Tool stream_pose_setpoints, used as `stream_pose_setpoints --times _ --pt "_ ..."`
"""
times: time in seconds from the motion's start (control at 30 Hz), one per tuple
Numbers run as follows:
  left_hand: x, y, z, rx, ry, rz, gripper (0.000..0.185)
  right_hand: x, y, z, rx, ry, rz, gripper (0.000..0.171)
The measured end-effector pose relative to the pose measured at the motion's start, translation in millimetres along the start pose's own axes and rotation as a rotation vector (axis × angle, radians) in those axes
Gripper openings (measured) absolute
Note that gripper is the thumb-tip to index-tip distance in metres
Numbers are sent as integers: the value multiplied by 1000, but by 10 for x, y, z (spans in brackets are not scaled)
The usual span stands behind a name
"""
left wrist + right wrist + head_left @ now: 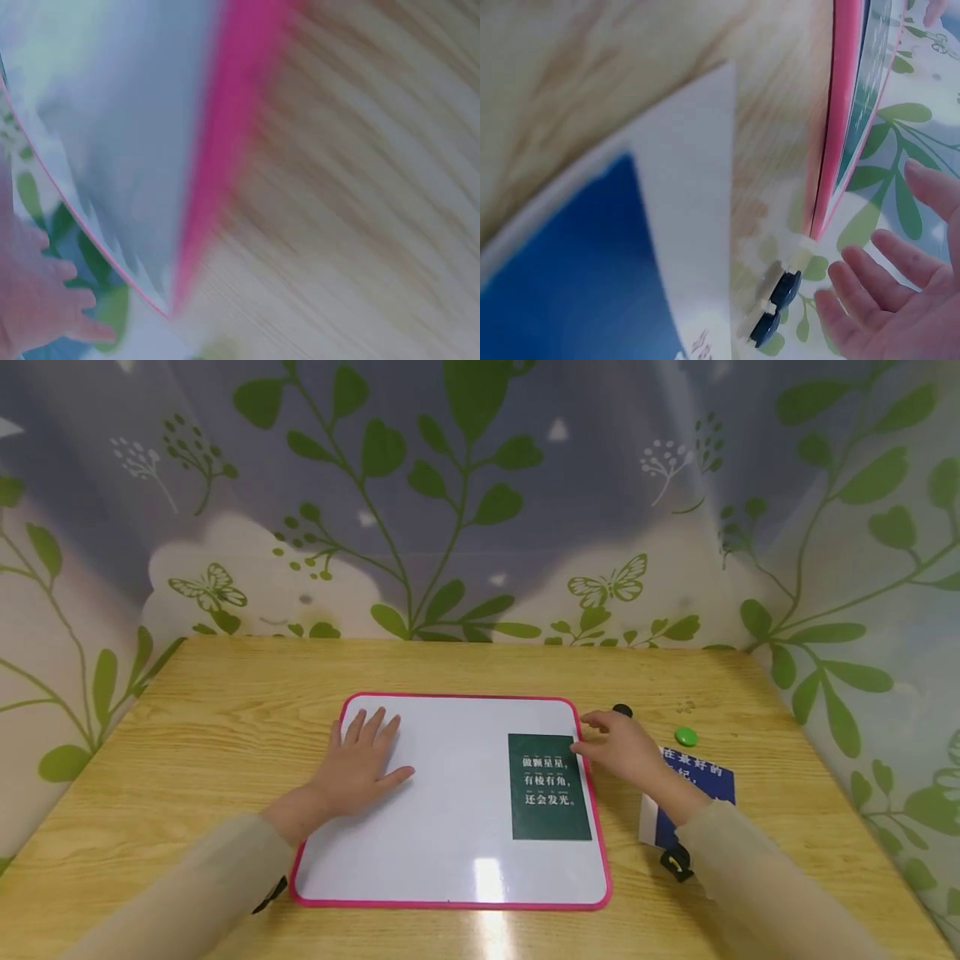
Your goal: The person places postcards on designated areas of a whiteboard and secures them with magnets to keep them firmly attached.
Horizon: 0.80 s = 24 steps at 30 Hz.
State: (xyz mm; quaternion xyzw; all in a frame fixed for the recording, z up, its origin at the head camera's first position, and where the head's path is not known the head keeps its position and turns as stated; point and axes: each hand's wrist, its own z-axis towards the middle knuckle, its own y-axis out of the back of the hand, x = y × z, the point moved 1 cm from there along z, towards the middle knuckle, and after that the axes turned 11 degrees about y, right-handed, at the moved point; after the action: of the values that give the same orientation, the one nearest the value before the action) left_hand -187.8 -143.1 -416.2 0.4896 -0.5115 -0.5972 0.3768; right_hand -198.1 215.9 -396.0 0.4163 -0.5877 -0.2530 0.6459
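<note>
On the pink-rimmed white rectangular board (450, 777): one dark green rectangular card (550, 787) with white lettering lies flat near the right side.
Left hand (360, 768): palm down over the board's left part, fingers spread, gripping nothing; how firmly it presses cannot be told.
Right hand (621, 749): at the board's right edge, thumb tip by the green card's border, fingers apart and lightly bent, pinching nothing visible; thumb contact cannot be told.
Green card so far: seemingly laid out, perhaps still being adjusted.
Blue card left over: the dark blue card with white lettering (716, 783) lies right of the board, partly hidden by the right forearm, apparently not yet dealt with.
Small pieces left over: a bright green round disc (686, 737) and small black rounded pieces (786, 289) lie right of the board, seemingly unused.
Count: one board, one green card, one blue card visible, one green disc, two black pieces in the right wrist view, two hands.
</note>
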Motion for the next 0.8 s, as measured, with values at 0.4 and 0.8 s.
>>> stream_pose_setpoints --times 0.4,0.8 --pt "-675 -101 67 -17 -66 48 81 -72 60 -40 -18 14 -50 55" --pt "-1179 -254 43 47 -236 122 70 -78 91 -74 -52 20 -90 51"
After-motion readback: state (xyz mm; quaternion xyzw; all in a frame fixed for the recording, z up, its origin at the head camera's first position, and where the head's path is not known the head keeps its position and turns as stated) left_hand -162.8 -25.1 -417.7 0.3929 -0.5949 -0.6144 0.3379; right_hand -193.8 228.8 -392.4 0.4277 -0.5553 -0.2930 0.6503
